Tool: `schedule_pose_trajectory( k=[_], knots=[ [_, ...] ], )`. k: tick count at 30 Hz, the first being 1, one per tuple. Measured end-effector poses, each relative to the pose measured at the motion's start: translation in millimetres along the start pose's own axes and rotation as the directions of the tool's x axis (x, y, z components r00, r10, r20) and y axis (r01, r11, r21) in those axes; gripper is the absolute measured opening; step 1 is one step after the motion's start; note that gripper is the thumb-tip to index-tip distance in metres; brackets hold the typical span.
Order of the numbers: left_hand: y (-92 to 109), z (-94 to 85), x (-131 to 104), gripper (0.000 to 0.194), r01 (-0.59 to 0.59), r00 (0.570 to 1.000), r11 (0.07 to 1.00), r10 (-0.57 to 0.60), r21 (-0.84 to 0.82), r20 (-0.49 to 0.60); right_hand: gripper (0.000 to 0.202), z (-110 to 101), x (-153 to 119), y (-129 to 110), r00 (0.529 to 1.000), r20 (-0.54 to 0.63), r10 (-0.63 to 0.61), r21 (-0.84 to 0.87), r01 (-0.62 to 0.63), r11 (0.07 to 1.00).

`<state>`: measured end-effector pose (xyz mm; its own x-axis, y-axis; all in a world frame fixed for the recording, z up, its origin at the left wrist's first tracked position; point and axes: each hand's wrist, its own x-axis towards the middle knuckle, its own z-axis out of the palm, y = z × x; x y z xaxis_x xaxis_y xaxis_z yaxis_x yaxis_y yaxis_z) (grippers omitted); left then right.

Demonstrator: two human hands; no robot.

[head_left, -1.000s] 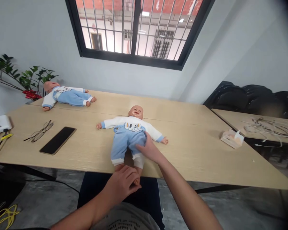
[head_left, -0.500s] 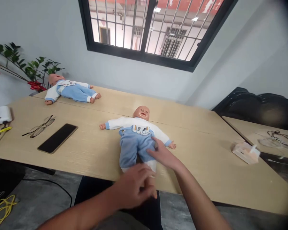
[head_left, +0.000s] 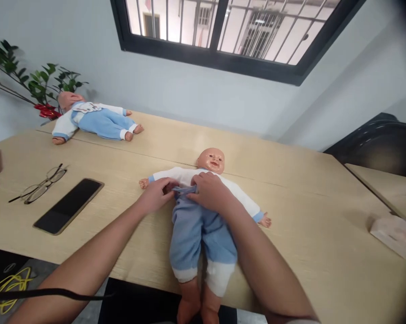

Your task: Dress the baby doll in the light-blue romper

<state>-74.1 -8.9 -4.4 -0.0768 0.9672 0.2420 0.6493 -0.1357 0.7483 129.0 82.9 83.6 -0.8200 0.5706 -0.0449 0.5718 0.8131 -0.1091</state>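
Observation:
A baby doll (head_left: 211,161) lies face up on the table, arms spread, its bare feet past the front edge. It wears a white top with blue cuffs and blue trousers (head_left: 187,234) with white hems. At the doll's waist, my left hand (head_left: 158,195) is closed on the left end of the trousers' blue top edge (head_left: 185,190). My right hand (head_left: 210,191) pinches the same edge a little to the right, and the cloth runs taut between them. The animal-face bib front is hidden by my hands.
A second doll (head_left: 103,122) in like clothes lies at the back left, near a potted plant (head_left: 41,81). Eyeglasses (head_left: 41,185) and a phone (head_left: 69,206) rest on the left of the table (head_left: 300,238). A pale tissue pack (head_left: 395,235) is at the right.
Both hands have moved up from the doll's legs to its waist and taken hold of the trousers' top edge. The trouser legs and feet are now uncovered. The view has shifted slightly.

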Motion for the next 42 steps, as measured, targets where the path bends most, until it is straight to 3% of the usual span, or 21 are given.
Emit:
schedule_pose_trajectory(
  k=[4,8,15,27,31,35,39,42],
  knots=[
    [2,1.0,-5,0.031,0.073,0.997,0.990,-0.077,-0.118,-0.024,0.036,1,-5,7,0.999,0.002,0.037,0.123,-0.037,0.992],
    [7,-1.7,-5,0.026,0.086,0.994,0.983,-0.097,-0.162,-0.056,0.032,-8,-12,8,0.997,-0.019,0.075,0.115,-0.072,0.991],
    [9,1.1,-11,0.020,0.065,0.986,0.977,-0.094,-0.204,-0.136,0.015,-15,-12,6,1.000,-0.017,-0.026,0.137,0.028,0.990],
    [21,-1.2,-13,0.015,-0.033,0.967,0.982,-0.015,-0.185,-0.254,0.015,-20,-12,-2,0.987,-0.118,-0.107,0.147,0.124,0.981],
    [21,-0.1,-14,0.020,0.009,0.975,0.975,-0.057,-0.222,-0.213,0.016,-21,-14,-4,0.981,-0.165,-0.099,0.121,0.120,0.985],
    [24,2.4,-15,0.027,0.068,0.990,0.947,-0.103,-0.315,-0.098,0.016,-19,-10,-3,0.977,-0.192,-0.091,0.104,0.112,0.988],
    [23,6.2,-15,0.038,0.063,0.998,0.893,-0.059,-0.446,0.022,0.024,-15,-7,-1,0.976,-0.191,-0.101,0.214,0.142,0.967],
    [18,7.7,-14,0.032,0.051,0.997,0.838,-0.010,-0.543,0.078,0.030,-18,-11,-1,0.979,-0.143,-0.142,0.333,0.183,0.925]
  ],
)
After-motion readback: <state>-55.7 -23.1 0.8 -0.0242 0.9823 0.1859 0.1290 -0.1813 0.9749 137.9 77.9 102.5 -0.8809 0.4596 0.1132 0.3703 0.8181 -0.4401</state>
